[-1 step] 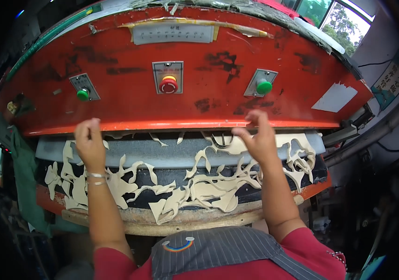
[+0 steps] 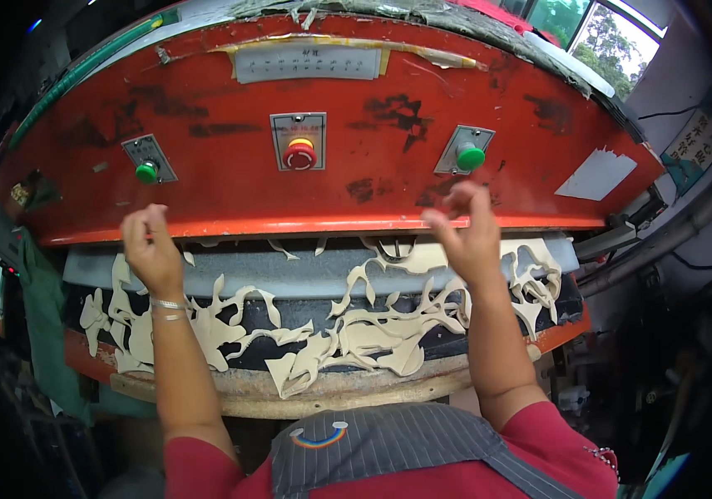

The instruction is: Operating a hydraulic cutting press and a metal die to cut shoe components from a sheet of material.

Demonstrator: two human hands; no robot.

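Both my hands are raised in front of a red press machine [image 2: 231, 195]. My left hand [image 2: 153, 254] is empty, its fingers partly bent and apart, just below the left green push button [image 2: 147, 172]. My right hand [image 2: 471, 237] holds nothing either; its thumb and fingers are spread below the right green push button [image 2: 471, 158]. Neither hand touches a button. Beneath them, cream sheet scraps [image 2: 364, 339] with cut-out gaps lie across the machine's bed. A dark curved metal piece, perhaps a cutting die [image 2: 393, 251], sits on a cream sheet [image 2: 431, 258] at the press opening, partly hidden.
A red emergency-stop button [image 2: 299, 155] sits between the green ones. The pale grey slab [image 2: 314, 274] runs under the press's lower edge. A worn wooden rail [image 2: 289, 407] borders the bed in front of me. Green cloth [image 2: 48, 324] hangs at the left.
My left hand has shifted slightly left and up toward its green button. My right hand has risen a little to the right, toward the other button. The cream scraps stay put.
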